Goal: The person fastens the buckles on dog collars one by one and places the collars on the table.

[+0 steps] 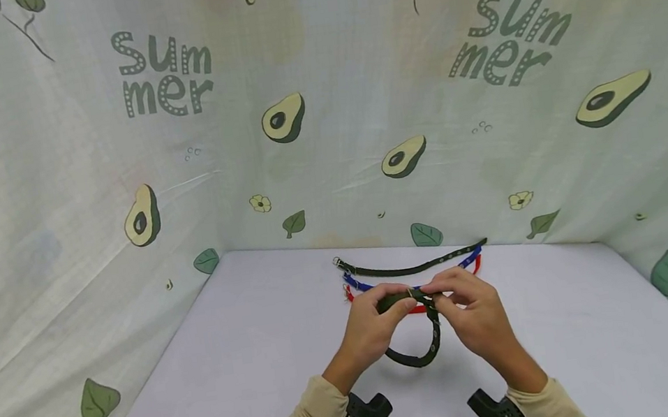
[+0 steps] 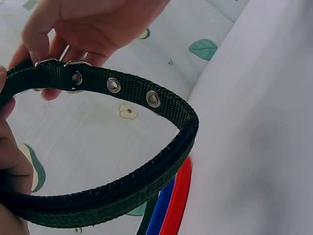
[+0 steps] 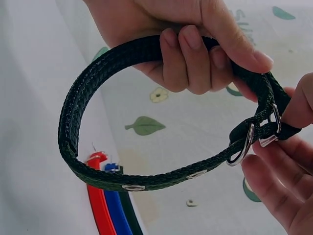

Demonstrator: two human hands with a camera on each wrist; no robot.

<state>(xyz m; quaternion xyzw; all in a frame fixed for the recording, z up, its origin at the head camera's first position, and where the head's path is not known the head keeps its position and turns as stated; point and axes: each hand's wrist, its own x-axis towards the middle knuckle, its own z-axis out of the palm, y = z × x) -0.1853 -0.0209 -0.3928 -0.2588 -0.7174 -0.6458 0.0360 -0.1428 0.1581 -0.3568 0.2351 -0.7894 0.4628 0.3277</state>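
A dark green webbing collar (image 1: 414,360) with metal eyelets is bent into a loop that hangs below both hands. My left hand (image 1: 367,324) grips its band, with fingers curled round it in the right wrist view. At the buckle (image 3: 274,122), my right hand (image 3: 288,181) pinches the strap between thumb and fingers. The strap passes through the buckle, and a metal D-ring (image 3: 243,149) sits beside it. Two eyelets (image 2: 153,99) show along the strap in the left wrist view. The strap's tip is partly hidden by the right fingers.
Behind the hands, a second dark green collar (image 1: 405,270), a blue collar (image 1: 360,285) and a red collar (image 1: 477,263) lie stretched out on the white table (image 1: 261,331). A printed cloth (image 1: 334,208) hangs along the table's back and sides.
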